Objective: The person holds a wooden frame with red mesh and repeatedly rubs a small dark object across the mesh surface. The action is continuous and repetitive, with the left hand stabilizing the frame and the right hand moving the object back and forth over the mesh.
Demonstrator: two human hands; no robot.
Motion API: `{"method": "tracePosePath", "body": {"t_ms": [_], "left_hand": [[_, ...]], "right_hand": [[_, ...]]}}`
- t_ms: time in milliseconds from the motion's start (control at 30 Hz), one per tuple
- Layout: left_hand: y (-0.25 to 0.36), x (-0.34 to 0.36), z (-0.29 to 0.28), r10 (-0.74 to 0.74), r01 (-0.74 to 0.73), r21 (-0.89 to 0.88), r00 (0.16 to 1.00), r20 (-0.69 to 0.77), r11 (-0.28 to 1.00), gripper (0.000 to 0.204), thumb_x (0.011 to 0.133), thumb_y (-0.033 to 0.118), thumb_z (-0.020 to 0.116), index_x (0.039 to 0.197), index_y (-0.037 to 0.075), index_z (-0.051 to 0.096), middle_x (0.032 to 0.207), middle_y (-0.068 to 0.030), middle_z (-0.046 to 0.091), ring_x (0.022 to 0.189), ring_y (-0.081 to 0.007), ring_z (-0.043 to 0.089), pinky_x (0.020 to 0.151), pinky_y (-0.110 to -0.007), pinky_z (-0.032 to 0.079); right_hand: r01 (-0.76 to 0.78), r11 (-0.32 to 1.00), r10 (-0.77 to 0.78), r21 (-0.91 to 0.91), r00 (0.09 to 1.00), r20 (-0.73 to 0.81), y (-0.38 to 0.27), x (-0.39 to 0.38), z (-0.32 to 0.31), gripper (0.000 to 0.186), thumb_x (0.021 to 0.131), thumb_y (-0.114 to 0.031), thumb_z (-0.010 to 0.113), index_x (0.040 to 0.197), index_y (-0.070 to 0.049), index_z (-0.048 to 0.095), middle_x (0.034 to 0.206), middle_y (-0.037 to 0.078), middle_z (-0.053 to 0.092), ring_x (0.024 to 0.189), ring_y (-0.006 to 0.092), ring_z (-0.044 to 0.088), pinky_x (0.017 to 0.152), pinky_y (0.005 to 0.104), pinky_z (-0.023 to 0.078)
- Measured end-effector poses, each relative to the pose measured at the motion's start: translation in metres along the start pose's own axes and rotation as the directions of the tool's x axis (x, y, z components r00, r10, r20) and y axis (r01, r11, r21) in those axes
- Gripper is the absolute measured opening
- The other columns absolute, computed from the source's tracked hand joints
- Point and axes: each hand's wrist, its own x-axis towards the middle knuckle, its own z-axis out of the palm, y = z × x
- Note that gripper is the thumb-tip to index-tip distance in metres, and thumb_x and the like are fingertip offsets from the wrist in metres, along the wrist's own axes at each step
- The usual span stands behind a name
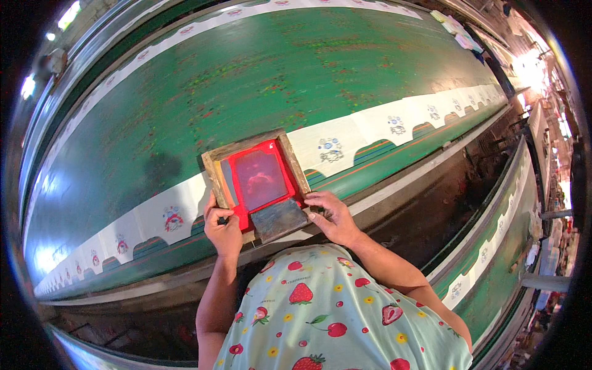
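A wooden screen frame (214, 177) with red ink around a translucent mesh window (259, 176) lies over a strip of white cut pieces (364, 129) along the green table's near edge. A dark, flat rectangular piece (277, 217) sits along its lower side. My left hand (222, 225) is closed on the frame's lower-left corner, and my right hand (330, 216) grips its lower-right corner. Pieces right of the frame show blue and black prints (330, 149); those to the left have red added in theirs (173, 217).
The long green table (265, 68) carries another white strip (185, 18) along its far edge. A stack of pale items (456, 31) sits at the back right. A second table (493, 253) with printed pieces runs behind me at right, across a dark gap. A blurred person (57, 61) stands at far left.
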Motion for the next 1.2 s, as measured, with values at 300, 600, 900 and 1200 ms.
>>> {"method": "tracePosePath", "body": {"t_ms": [300,600,900,1200], "left_hand": [[0.046,-0.022,0.152,-0.016,0.015,0.035,1.0,0.026,0.999,0.023,0.081,-0.015,0.074,0.087,0.005,0.066,0.161,-0.0282,0.063,0.141,-0.0344,0.067,0.115,-0.041,0.052],[0.055,-0.044,0.218,-0.349,0.343,-0.252,0.937,0.022,0.905,0.023,0.081,-0.016,0.074,0.086,0.006,0.067,0.165,-0.0263,0.06,0.146,-0.0309,0.064,0.111,-0.036,0.054],[0.052,-0.043,0.217,-0.274,0.273,-0.23,0.961,0.03,0.934,0.018,0.082,-0.015,0.071,0.084,0.003,0.068,0.167,-0.0293,0.057,0.148,-0.031,0.063,0.115,-0.038,0.051],[0.058,-0.043,0.218,-0.363,0.367,-0.19,0.93,0.057,0.911,0.02,0.081,-0.015,0.071,0.084,0.005,0.067,0.167,-0.0278,0.058,0.148,-0.0324,0.062,0.118,-0.04,0.05]], "right_hand": [[0.032,0.996,-0.038,-0.078,0.996,-0.084,0.053,-0.01,-0.133,0.036,0.095,-0.011,0.082,0.131,-0.007,0.077,0.142,0.016,0.073,0.136,0.0373,0.064,0.12,0.0492,0.047],[0.057,0.995,-0.059,-0.078,0.998,-0.017,0.077,-0.006,-0.207,0.034,0.096,-0.012,0.082,0.129,-0.006,0.077,0.142,0.016,0.072,0.137,0.0373,0.063,0.121,0.0498,0.046],[0.124,0.984,-0.129,-0.13,0.991,-0.034,0.077,-0.003,-0.21,0.033,0.094,-0.009,0.082,0.126,-0.006,0.078,0.138,0.016,0.072,0.135,0.0389,0.063,0.119,0.0504,0.048],[0.494,0.706,-0.32,-0.507,0.862,0.393,0.039,0.023,-0.18,0.043,0.089,-0.013,0.078,0.132,-0.006,0.077,0.135,0.015,0.072,0.129,0.0347,0.066,0.11,0.052,0.053]]}}
